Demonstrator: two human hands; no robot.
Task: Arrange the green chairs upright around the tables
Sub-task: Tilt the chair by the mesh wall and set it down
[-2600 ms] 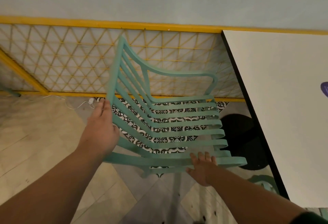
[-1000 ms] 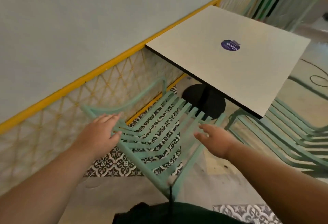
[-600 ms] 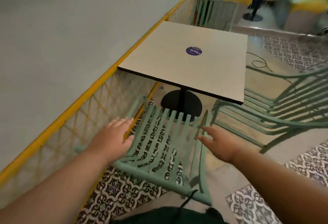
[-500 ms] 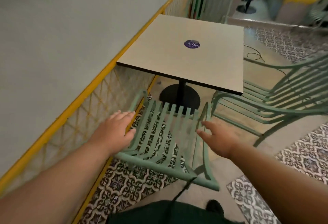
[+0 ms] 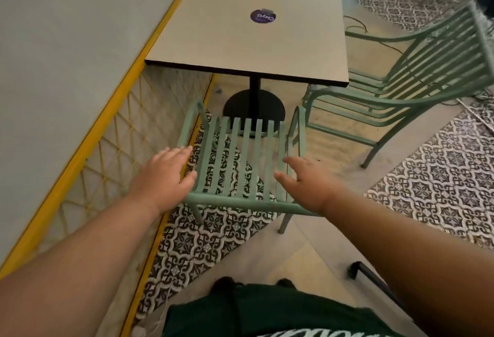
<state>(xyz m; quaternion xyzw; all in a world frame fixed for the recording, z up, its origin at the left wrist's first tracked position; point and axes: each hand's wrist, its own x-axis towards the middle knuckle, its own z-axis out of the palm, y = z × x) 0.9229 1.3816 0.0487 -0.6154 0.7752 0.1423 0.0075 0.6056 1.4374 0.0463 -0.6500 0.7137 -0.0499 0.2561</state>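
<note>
A green slatted chair [image 5: 242, 157] stands upright on its legs, facing the near edge of a white square table [image 5: 213, 43] with a purple sticker [image 5: 262, 16]. My left hand [image 5: 163, 173] is open over the left end of the chair's top rail, thumb beside the corner. My right hand [image 5: 307, 179] is open at the right end of the rail, fingers straight. Neither hand grips the chair. A second green chair [image 5: 401, 83] stands by the table's right side, its slatted back reaching toward the upper right.
A yellow-framed rope-mesh railing [image 5: 107, 149] and a grey wall run close along the left. The table's black pedestal base [image 5: 254, 107] sits just beyond the chair. Patterned tiles [image 5: 441, 181] cover the floor; a black bar [image 5: 374, 280] lies at the lower right.
The chair went from tilted in both my hands to standing on its legs facing the table. My hands have let go and opened, and my view has swung toward the table.
</note>
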